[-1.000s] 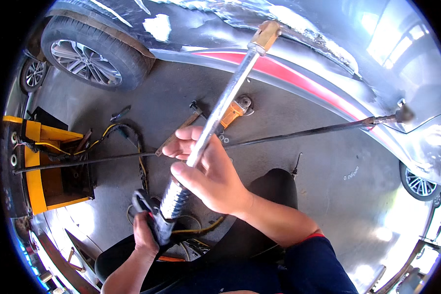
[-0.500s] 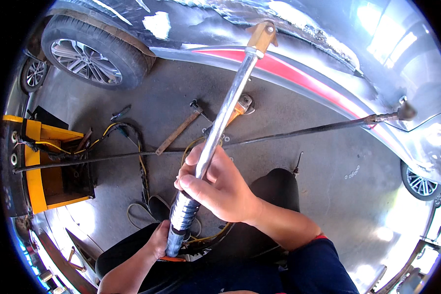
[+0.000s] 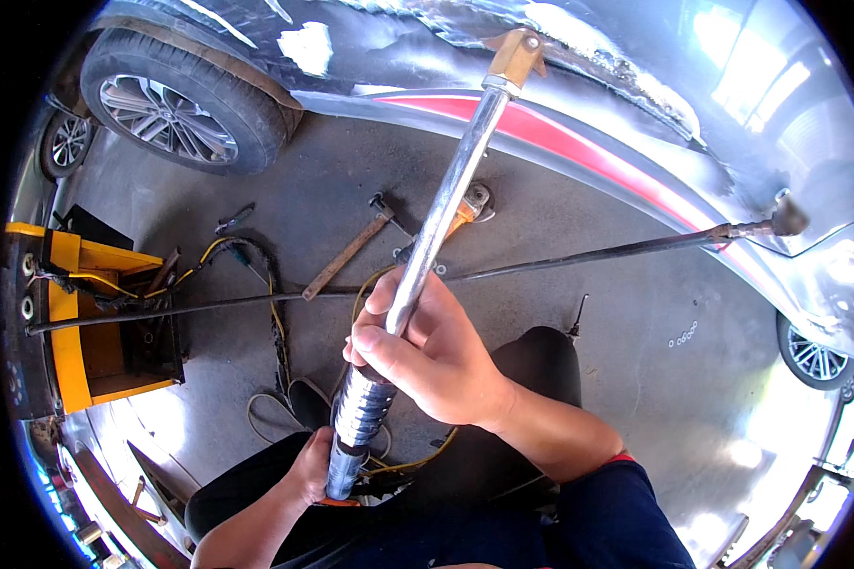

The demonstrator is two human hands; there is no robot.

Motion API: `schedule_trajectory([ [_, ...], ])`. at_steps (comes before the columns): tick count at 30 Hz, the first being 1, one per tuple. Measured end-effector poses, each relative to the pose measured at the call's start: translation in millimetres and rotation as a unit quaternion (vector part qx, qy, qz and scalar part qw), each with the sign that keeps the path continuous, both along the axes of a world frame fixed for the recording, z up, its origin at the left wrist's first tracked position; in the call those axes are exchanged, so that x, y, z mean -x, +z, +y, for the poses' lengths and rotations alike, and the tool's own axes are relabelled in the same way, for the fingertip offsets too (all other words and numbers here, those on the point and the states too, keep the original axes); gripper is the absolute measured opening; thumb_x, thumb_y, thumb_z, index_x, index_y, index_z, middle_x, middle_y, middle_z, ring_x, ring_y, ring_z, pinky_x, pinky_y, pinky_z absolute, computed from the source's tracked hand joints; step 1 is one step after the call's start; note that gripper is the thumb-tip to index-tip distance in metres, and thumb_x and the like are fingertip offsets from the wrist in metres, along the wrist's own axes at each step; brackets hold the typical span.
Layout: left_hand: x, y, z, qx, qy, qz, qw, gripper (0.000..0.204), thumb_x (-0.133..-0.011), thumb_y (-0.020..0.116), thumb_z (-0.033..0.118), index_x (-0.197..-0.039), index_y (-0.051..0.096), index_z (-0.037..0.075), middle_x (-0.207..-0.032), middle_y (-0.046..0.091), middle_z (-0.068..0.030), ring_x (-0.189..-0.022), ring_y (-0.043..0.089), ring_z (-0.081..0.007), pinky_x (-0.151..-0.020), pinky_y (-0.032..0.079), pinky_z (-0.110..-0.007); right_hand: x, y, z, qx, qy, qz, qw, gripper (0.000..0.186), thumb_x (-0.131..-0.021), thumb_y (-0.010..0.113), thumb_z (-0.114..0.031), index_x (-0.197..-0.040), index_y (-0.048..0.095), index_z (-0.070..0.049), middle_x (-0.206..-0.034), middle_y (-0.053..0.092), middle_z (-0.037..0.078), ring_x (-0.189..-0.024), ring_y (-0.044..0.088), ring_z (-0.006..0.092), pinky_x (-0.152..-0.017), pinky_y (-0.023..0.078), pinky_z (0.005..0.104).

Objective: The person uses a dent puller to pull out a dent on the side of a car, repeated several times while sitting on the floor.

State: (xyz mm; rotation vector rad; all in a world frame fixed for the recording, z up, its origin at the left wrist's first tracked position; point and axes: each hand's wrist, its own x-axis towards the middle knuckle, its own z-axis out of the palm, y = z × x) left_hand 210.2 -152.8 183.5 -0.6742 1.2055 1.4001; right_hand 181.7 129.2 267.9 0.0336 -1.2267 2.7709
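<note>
Both my hands are closed on a slide hammer [image 3: 448, 195], a long chrome rod slanting up and to the right. Its brass-coloured head [image 3: 516, 59] has small hooked ends and appears in front of the car's scraped side panel [image 3: 626, 81]; whether they touch I cannot tell. My right hand [image 3: 436, 360] wraps the rod just above the ribbed metal sleeve [image 3: 362, 410]. Lower down, my left hand [image 3: 311, 472] grips the rear end, beside an orange part. My left fingers are partly hidden by the tool.
A long dark bar [image 3: 579, 258] crosses from the yellow-and-black machine [image 3: 71, 370] to the car's lower edge. On the floor lie a wooden-handled hammer [image 3: 346, 254], an orange angle grinder [image 3: 467, 211], cables [image 3: 273, 322] and several small rings [image 3: 683, 338]. A car wheel [image 3: 166, 114] stands upper left.
The slide hammer has shifted slightly up and to the right with both hands on it. Its brass head has turned a little, showing hooks on both sides.
</note>
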Motion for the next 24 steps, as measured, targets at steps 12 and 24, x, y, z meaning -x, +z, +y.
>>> schedule_trajectory([
  [12, 4.8, 5.0, -1.1, 0.022, -0.06, 0.021, 0.998, 0.038, -0.102, 0.044, 0.03, -0.113, 0.064, 0.0, -0.094, 0.07, -0.0125, -0.079, 0.069, -0.0215, -0.071, 0.059, -0.035, 1.6, -6.2, -0.8, 0.04, 0.026, -0.003, 0.999, 0.022, -0.1, 0.061, -0.003, -0.116, 0.047, -0.009, -0.098, 0.061, 0.006, -0.095, 0.065, 0.0163, -0.086, 0.052, 0.036],
  [24, 20.7, 27.8, -1.9, 0.073, -0.027, -0.051, 0.996, 0.052, -0.102, 0.033, 0.047, -0.115, 0.063, 0.007, -0.095, 0.069, -0.0082, -0.084, 0.067, -0.0234, -0.077, 0.055, -0.038, 59.5, 12.5, 37.6, 0.043, 0.031, 0.005, 0.999, 0.039, -0.1, 0.055, -0.017, -0.132, 0.047, 0.002, -0.072, 0.061, 0.011, -0.062, 0.066, 0.026, -0.064, 0.057, 0.0423],
])
